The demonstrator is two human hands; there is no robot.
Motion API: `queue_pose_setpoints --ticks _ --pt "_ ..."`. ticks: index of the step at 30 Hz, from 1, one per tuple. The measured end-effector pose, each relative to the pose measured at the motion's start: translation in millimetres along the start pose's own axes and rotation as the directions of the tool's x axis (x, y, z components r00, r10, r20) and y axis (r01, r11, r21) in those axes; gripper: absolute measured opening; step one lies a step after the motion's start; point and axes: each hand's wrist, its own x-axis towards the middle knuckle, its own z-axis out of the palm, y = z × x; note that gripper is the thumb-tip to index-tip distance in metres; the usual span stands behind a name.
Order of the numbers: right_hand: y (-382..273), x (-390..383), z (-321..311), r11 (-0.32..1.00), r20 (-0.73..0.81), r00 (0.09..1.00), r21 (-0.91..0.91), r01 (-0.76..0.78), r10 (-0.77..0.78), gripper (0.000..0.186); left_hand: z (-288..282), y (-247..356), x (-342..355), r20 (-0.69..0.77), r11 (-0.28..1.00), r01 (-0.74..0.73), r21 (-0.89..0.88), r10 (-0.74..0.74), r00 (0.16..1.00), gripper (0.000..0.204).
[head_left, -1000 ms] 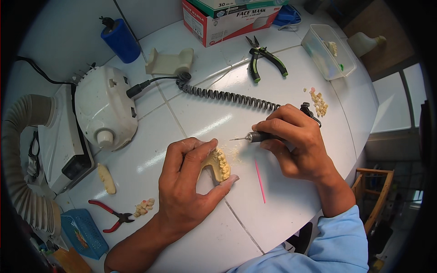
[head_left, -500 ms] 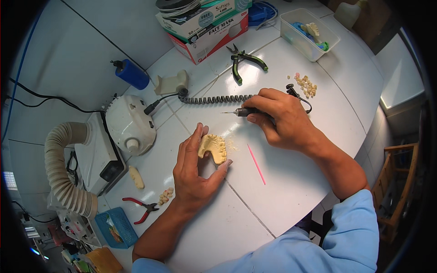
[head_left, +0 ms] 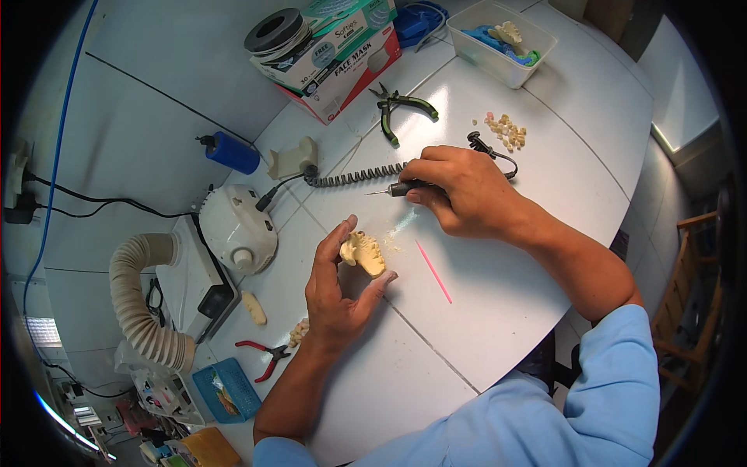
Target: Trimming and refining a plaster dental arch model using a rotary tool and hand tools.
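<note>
My left hand grips a yellow plaster dental model between thumb and fingers, tilted so its row of teeth faces right. In my right hand is a dark rotary handpiece with a thin metal bur pointing left, above and apart from the model. A coiled black cord runs behind the handpiece toward a white control box. Pale dust lies on the table beside the model. A pink pointed stick rests to the right of the model.
Black-green pliers and loose artificial teeth lie on the far side, near a plastic tub and stacked boxes. At left are a ribbed hose, red-handled pliers and a blue basket.
My left hand has turned the dental model, so more of its side now shows. The handpiece stays apart from it. The whole view has shifted slightly.
</note>
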Motion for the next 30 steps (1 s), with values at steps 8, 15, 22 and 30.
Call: queue_pose_setpoints --ticks 8,15,22,30 --pt "-1.2 0.3 -0.1 1.000 -0.016 1.000 0.015 0.002 -0.002 0.019 -4.2 14.3 6.8 0.113 0.983 -0.074 0.169 0.056 0.992 0.098" --pt "1.4 -0.3 1.6 1.000 -0.013 1.000 0.019 -0.011 0.011 0.017 -2.8 2.1 2.1 0.071 0.989 -0.081 0.126 0.073 0.995 0.096" --pt "-0.2 0.4 0.7 1.000 -0.014 1.000 0.012 -0.009 0.010 0.017 -1.9 -0.2 -3.9 -0.041 0.983 -0.162 -0.083 0.159 0.986 0.092" --pt "0.6 1.0 0.0 0.999 0.007 0.999 0.010 -0.031 0.031 0.017 0.0 1.9 -6.8 -0.078 0.994 -0.062 -0.096 0.054 0.995 0.092"
